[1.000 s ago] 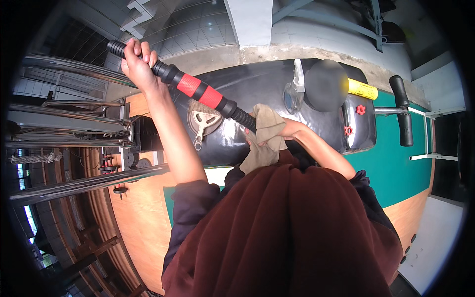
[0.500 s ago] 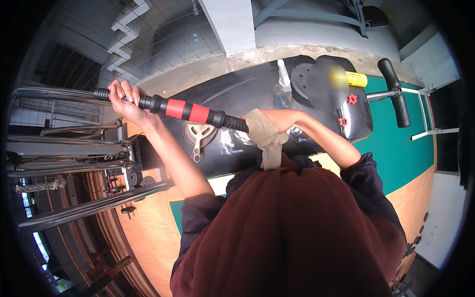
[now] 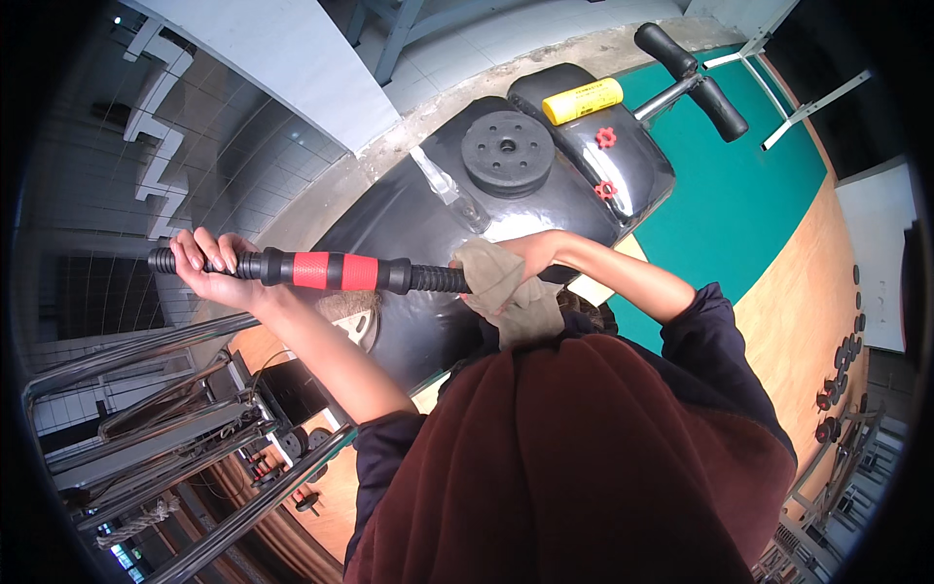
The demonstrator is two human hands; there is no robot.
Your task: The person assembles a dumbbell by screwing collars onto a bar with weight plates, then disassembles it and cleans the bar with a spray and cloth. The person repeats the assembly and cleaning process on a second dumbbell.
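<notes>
A dumbbell bar [image 3: 336,271] with a red and black middle grip and threaded black ends spans level between my hands, over a black padded bench [image 3: 418,336]. My left hand [image 3: 216,268] is closed round its left threaded end. At the other end, my right hand [image 3: 530,258] presses a beige cloth [image 3: 506,292] around the bar, and the cloth hides the tip and some of my fingers. Partly behind my left forearm lies a brush [image 3: 358,321] with a pale handle. A clear spray bottle [image 3: 452,193] is on the bench beyond my right hand.
Round black weight plates [image 3: 507,151] lie stacked on the bench. On its separate right pad are a yellow cylindrical container [image 3: 582,100] and two red star-shaped nuts [image 3: 605,137]. A padded roller [image 3: 691,83] sticks out over the green mat [image 3: 749,214]. Metal machine bars [image 3: 146,355] stand at left.
My view has turned toward the right, so the bench appears more slanted and the plates show fully. Both hands keep hold of the bar, which now looks more level.
</notes>
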